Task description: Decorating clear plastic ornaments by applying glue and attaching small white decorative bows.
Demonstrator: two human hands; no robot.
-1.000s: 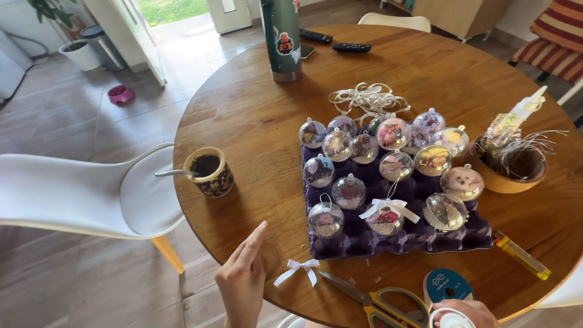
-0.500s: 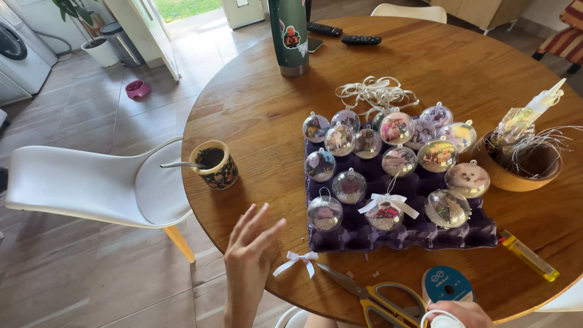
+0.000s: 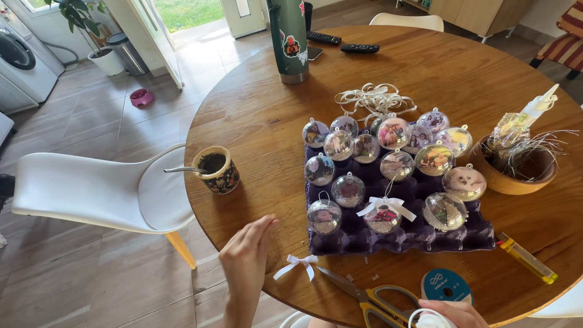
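Observation:
My left hand (image 3: 246,258) hovers over the near edge of the round wooden table (image 3: 261,115), fingers loosely extended and holding nothing. A small white ribbon bow (image 3: 296,265) lies just to its right. At the bottom edge, only part of my right hand (image 3: 455,311) shows, its fingers curled on a white ribbon roll (image 3: 429,319). Yellow-handled scissors (image 3: 371,299) and a blue ribbon spool (image 3: 446,285) lie between my hands. Beyond them, a purple egg tray (image 3: 407,238) holds several clear ball ornaments, one of them (image 3: 384,217) tied with a white bow.
A patterned cup with a metal straw (image 3: 218,170) stands at the left. A wooden bowl (image 3: 513,183) with a glue bottle and silvery threads sits at the right, beside a yellow lighter (image 3: 526,260). Farther back are loose white ribbon (image 3: 373,97), a green bottle (image 3: 289,36) and two remotes (image 3: 359,48). A white chair (image 3: 91,191) stands at the left.
My left hand has lifted off the table edge, spread its fingers, then drawn them together nearer the small bow. The view has shifted slightly. My right hand stays at the bottom edge.

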